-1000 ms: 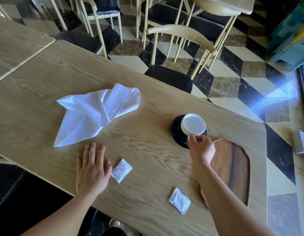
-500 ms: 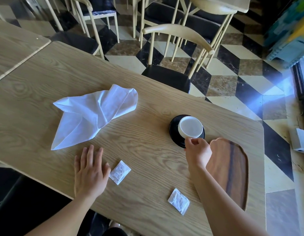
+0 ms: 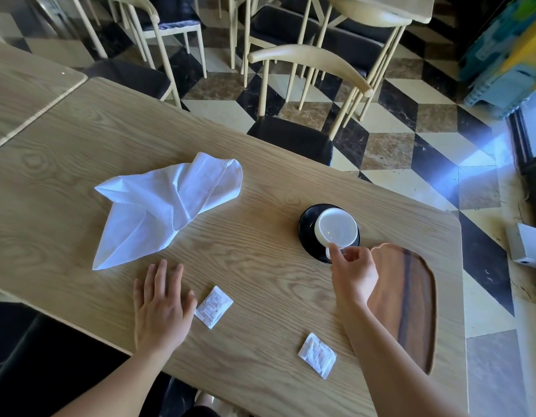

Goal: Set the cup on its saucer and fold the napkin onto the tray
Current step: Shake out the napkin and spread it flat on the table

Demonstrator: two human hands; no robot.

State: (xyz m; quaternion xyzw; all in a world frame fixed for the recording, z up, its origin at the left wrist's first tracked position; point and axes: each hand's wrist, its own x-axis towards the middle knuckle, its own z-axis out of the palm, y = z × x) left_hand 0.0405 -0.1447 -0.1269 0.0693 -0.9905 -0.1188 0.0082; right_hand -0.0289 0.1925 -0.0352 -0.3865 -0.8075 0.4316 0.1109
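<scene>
A white cup (image 3: pixel 336 227) sits over a black saucer (image 3: pixel 306 224) on the wooden table. My right hand (image 3: pixel 354 270) pinches the cup's handle at the near side. A dark wooden tray (image 3: pixel 411 302) lies right of that hand, partly hidden by my forearm. A crumpled white napkin (image 3: pixel 158 206) lies on the table to the left. My left hand (image 3: pixel 161 308) rests flat on the table below the napkin, fingers spread, holding nothing.
Two small white packets lie on the table: one (image 3: pixel 214 307) beside my left thumb, another (image 3: pixel 317 355) near the front edge. Cream chairs (image 3: pixel 309 64) with black seats stand beyond the table's far edge. A second table (image 3: pixel 17 85) adjoins at the left.
The cup has come down toward the saucer and now sits closer to its middle, my right hand still on the handle. My left hand and the napkin have stayed put.
</scene>
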